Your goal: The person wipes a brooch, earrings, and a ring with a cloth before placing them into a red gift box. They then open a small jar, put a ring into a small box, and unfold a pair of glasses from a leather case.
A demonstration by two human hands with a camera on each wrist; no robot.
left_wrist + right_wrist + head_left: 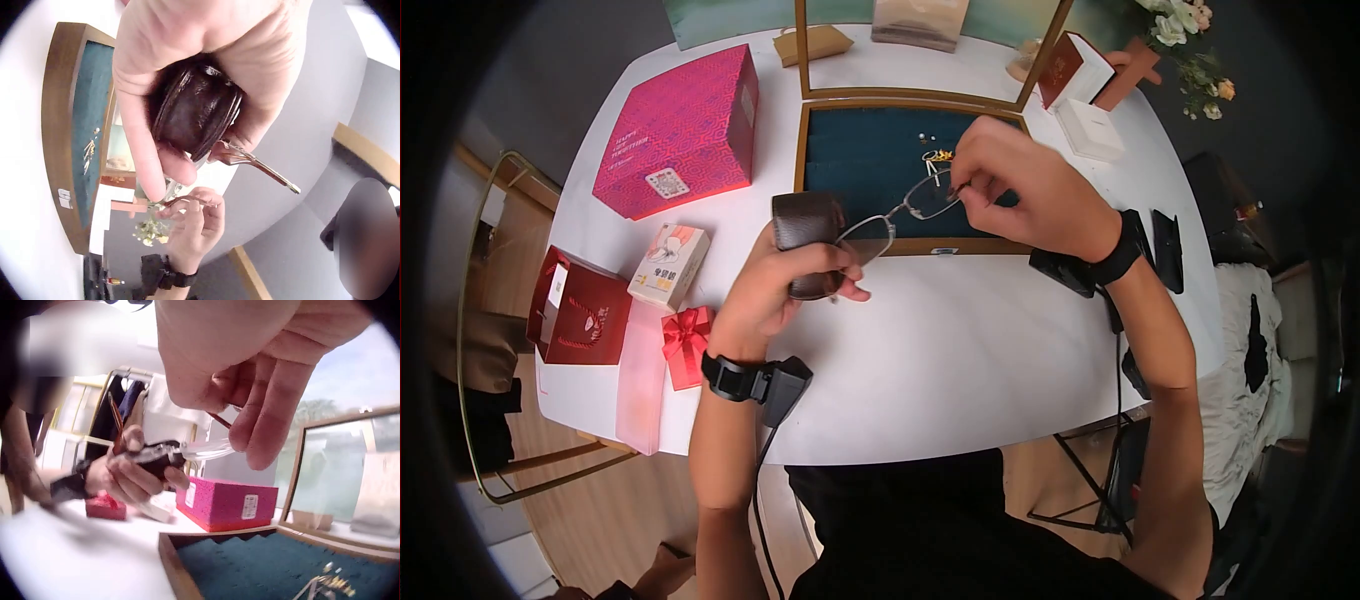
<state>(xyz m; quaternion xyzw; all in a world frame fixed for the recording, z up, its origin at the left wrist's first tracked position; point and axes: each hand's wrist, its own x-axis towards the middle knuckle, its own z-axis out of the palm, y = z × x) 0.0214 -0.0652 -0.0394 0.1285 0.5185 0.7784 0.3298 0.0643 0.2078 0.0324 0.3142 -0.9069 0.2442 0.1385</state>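
My left hand (762, 290) grips a dark brown leather glasses case (807, 220), with its fingers wrapped round the sides. A pair of thin-framed eyeglasses (893, 212) spans the space between my hands, one lens close beside the case. One temple arm (269, 172) sticks out past the case by the left fingers in the left wrist view. At the other end, my right hand (1035, 190) pinches the glasses near the hinge between thumb and fingers. Below the right hand is a shallow wooden display box (880, 246) lined in dark teal, its glass lid raised.
Small gold and pearl jewellery (940, 157) lies in the display box. A large pink gift box (685, 130), a small carton (670, 265), a red ribboned box (686, 345) and a red bag (580, 310) stand left. A white box (1090, 130) sits back right.
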